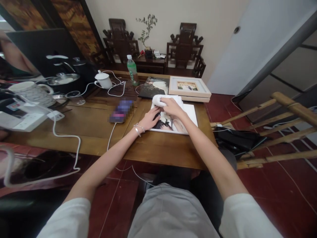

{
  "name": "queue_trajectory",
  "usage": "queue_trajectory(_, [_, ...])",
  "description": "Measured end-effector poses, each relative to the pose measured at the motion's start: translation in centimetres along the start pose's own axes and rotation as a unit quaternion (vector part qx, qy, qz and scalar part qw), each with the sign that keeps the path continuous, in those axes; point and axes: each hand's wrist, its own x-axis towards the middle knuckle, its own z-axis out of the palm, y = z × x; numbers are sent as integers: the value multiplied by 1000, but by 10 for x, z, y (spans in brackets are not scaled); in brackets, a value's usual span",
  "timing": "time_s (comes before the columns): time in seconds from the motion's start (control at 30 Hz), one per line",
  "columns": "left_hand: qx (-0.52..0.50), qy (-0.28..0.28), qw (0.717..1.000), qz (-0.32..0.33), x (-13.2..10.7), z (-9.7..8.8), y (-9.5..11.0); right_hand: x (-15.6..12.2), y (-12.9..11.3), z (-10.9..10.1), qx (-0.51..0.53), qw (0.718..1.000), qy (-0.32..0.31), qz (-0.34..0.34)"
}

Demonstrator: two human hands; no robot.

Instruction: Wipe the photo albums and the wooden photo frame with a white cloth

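I see the right hand [171, 106] clutching a white cloth [158, 99] on the photo print [191, 116] by the table's [163, 150] right edge — left hand [148, 121] flat, unclenched, on the print too.

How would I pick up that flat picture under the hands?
The picture lies flat on the table, so only its edges offer a grip. Its near right corner is probably best, from the right: the left hand presses its left side, the right hand holds a white cloth on its far end.

3 pictures [189, 86], 2 chairs [185, 46], 1 bottle [132, 70]
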Motion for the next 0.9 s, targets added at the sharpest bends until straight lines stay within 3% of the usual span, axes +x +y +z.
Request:
queue_trajectory(0.17, [-4,8,1000,12,-1,-2,2,-4,2,-2,-11,999,-29,-12])
queue_trajectory(0.4, [-19,10,1000,0,-5,-2,1,-59,50,-26,-47,999,-16,22])
queue_trajectory(0.53, [-18,8,1000,-2,-6,-3,2,-82,61,-31,-117,992,-25,44])
queue_trajectory(0.73, [-8,18,1000,-3,-6,-2,4,-138,35,-16,-147,988,-31,19])
queue_trajectory(0.9, [-5,16,1000,-12,-8,-1,9,-191,7,-3,-133,990,-21,-47])
